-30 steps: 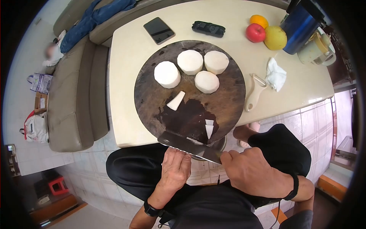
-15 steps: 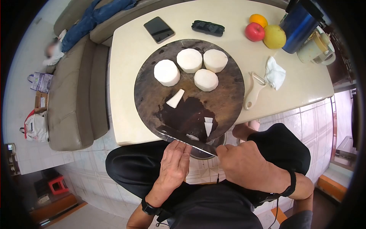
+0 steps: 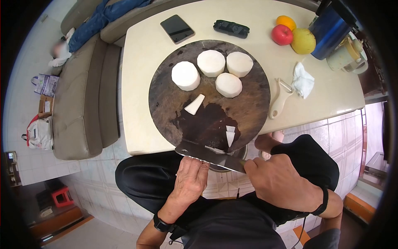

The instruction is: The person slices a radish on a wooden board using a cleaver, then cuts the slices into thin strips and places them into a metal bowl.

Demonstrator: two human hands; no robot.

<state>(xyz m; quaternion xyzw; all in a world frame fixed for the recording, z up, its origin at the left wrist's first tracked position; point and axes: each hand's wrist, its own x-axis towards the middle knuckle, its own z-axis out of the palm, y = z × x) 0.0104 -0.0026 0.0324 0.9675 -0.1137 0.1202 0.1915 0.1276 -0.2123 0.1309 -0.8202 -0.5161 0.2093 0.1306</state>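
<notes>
My right hand is wrapped round the handle of a wide dark knife, whose blade points left over the near edge of the round dark board. Fingers pressed together, my left hand is against the blade's near edge; whether it holds anything is hidden. Several thick white pieces, one of them at the upper left, stand on the board's far half. A white wedge lies near the middle, and small white slivers lie at the lower right, close to the blade.
On the cream table are a phone, a black case, fruit, a blue container, a peeler and a crumpled tissue. Below the board a metal bowl partly shows. A person lies on the sofa.
The knife and my right hand have moved slightly right and toward me. My left hand stays near the blade. The whole view has shifted a little.
</notes>
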